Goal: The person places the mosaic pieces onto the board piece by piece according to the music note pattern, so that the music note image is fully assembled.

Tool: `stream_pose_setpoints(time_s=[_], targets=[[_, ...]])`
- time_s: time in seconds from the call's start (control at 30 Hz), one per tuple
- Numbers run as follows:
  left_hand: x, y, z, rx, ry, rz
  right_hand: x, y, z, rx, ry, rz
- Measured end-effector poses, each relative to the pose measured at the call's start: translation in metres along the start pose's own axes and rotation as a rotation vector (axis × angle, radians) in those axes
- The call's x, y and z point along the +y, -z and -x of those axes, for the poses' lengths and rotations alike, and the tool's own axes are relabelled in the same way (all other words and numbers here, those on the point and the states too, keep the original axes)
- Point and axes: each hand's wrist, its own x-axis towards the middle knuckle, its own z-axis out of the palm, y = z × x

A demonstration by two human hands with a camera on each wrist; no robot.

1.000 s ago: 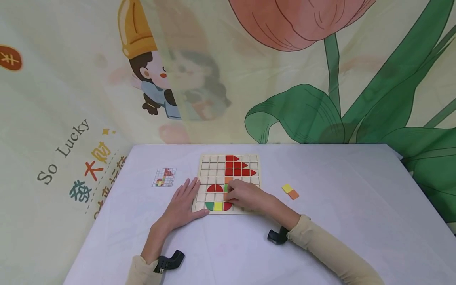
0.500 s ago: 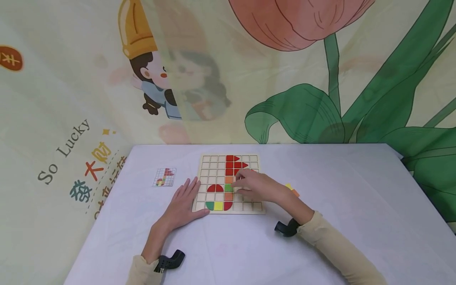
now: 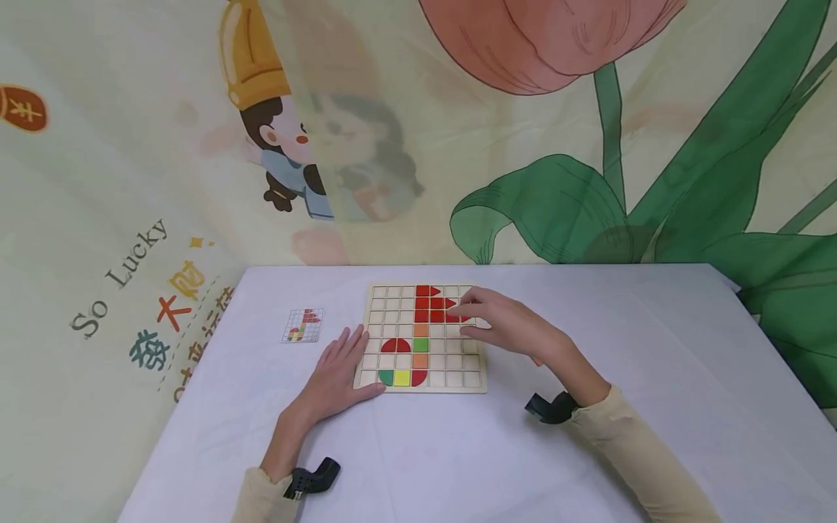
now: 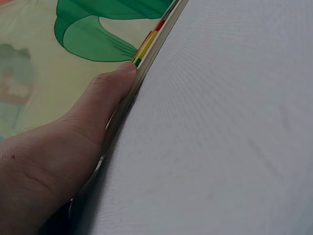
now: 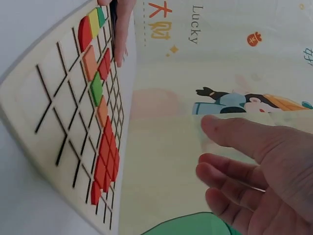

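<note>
A pale wooden grid board [image 3: 454, 378] lies flat on the table, partly covered with coloured tiles. My left hand [image 3: 336, 370] rests along its left edge, fingers straight, thumb at the near corner; the thumb [image 4: 115, 81] touches the board's rim in the left wrist view. My right hand [image 3: 513, 323] hovers over the board's right side, fingers loosely bent and apart, holding nothing. Red square and pointed tiles [image 3: 429, 309] form three rows at the top. Below run orange, green [image 3: 421, 345] and orange squares. Two red quarter-round tiles [image 3: 395, 346] sit mid-left; green, yellow and red pieces line the bottom row.
Left of the board lies a small printed pattern card [image 3: 303, 325]. An orange loose tile [image 3: 538, 361] peeks out from under my right wrist, mostly hidden. A white cloth covers the table [image 3: 418, 457], with a printed curtain behind it.
My right hand has left the orange square in the lower part of the board and moved right and up, its fingers spreading. The left hand has stayed put.
</note>
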Motion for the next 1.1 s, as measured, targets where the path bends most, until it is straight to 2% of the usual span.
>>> stream_pose_setpoints(time_s=[0.1,0.27,0.4,0.53,0.67,0.97,1.1], targets=[[0.001,-0.001,-0.002,-0.013,-0.006,-0.001,0.004,-0.001,0.012,0.011,-0.019,0.015],[0.001,-0.001,-0.003,-0.017,-0.002,-0.015,0.021,-0.006,0.043,0.028,-0.048,0.041],[0.000,-0.001,-0.002,-0.009,-0.002,-0.019,0.040,-0.007,0.065,0.009,-0.125,0.041],[-0.002,-0.001,-0.002,0.001,-0.008,-0.024,0.053,-0.006,0.079,-0.020,-0.200,0.010],[-0.002,-0.001,-0.002,0.004,-0.011,-0.014,0.060,-0.006,0.084,-0.025,-0.236,0.009],[-0.001,0.000,-0.001,-0.001,0.003,-0.012,0.060,-0.006,0.081,-0.051,-0.221,0.033],[0.000,-0.001,-0.001,-0.002,0.005,-0.012,0.060,-0.004,0.082,-0.066,-0.240,0.058]])
